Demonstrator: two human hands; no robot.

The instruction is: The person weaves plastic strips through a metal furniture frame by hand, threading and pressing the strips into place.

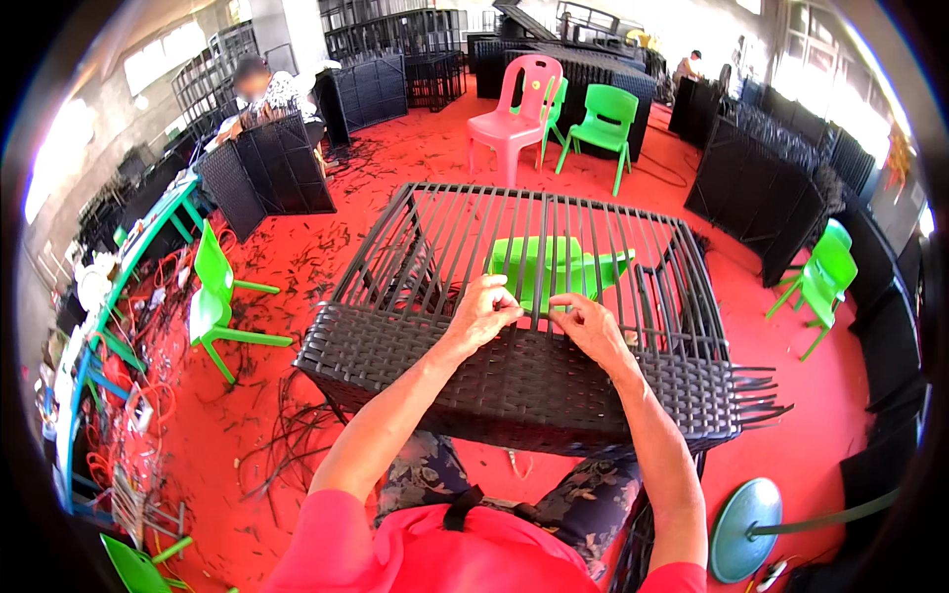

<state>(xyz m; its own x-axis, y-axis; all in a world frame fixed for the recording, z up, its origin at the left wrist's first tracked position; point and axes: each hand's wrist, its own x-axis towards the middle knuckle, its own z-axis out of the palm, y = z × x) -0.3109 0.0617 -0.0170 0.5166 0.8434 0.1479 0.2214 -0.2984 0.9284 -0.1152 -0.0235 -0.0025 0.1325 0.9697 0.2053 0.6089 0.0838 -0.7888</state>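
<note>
A black wicker furniture frame (514, 385) lies in front of me, its near part densely woven from flat strips. Long bare black slats (455, 237) run away from the weave to the far rail. Fingers curled and pinched, my left hand (482, 314) is at the edge of the weave, on a black weaving strip. Just to its right, my right hand (591, 328) pinches at the same edge; its fingertips largely hide the strip. Loose strip ends (759, 395) stick out past the frame's right side. A green chair (554, 269) shows through the slats.
Green chairs stand to the left (219, 296) and right (828, 275); a pink chair (516, 114) is beyond the frame. A round teal base with a pole (746, 529) stands lower right. Strip scraps litter the red floor (386, 158). Another person (277, 94) works at far left.
</note>
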